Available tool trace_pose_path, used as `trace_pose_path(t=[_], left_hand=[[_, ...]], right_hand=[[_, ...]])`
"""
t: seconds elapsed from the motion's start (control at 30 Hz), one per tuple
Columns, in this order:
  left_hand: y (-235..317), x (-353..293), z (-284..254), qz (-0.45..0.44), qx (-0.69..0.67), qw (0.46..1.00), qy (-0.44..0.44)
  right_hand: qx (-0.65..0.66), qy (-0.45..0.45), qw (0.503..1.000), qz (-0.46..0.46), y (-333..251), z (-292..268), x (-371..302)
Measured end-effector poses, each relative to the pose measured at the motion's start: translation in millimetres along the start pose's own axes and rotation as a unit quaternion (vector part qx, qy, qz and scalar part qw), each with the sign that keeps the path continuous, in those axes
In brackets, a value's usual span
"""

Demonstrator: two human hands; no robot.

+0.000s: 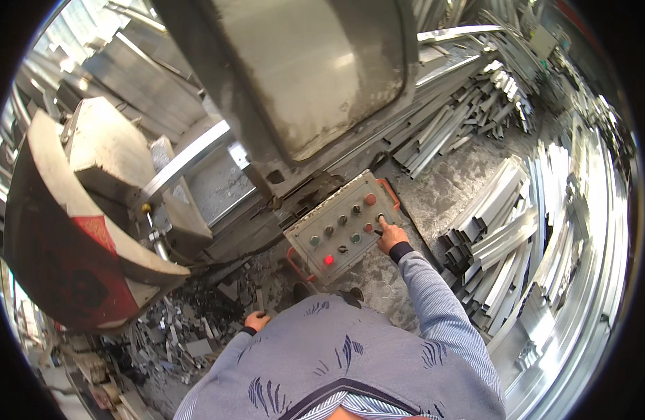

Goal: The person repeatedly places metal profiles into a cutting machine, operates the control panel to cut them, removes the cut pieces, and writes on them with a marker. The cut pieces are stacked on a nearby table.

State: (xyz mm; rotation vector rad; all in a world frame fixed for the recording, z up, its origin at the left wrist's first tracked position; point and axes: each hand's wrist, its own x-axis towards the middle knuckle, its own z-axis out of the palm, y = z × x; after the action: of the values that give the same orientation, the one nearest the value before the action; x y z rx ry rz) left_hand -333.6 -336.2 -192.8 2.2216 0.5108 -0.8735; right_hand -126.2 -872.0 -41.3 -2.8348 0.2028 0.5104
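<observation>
Lamp [329, 260] lit, work seemingly underway, remainder unshown; right hand [392, 238], forefinger out, touches control panel [343, 234]; left hand [257, 321], fingers unclear.

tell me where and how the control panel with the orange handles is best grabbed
Probably by the left handle and right handle, one hand each, coming in from the outer ends of the control panel. Both orange loops stand out from its short ends, so fingers could likely wrap them clear of the buttons on its face, where the right hand has a fingertip.
</observation>
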Motion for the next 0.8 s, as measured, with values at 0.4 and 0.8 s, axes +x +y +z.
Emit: trace_pose_path(t=[0.4, 0.8], left_hand=[[47.6, -23.1, 11.9, -0.039, -0.052, 0.997, 0.033], [27.5, -27.4, 32.4, -0.110, -0.047, 0.993, 0.000]], right_hand=[[0.026, 0.012, 0.997, -0.069, 20.0, 3.4, 8.2], [0.065, -0.007, 0.994, -0.087, 38.1, 13.6, 27.3]])
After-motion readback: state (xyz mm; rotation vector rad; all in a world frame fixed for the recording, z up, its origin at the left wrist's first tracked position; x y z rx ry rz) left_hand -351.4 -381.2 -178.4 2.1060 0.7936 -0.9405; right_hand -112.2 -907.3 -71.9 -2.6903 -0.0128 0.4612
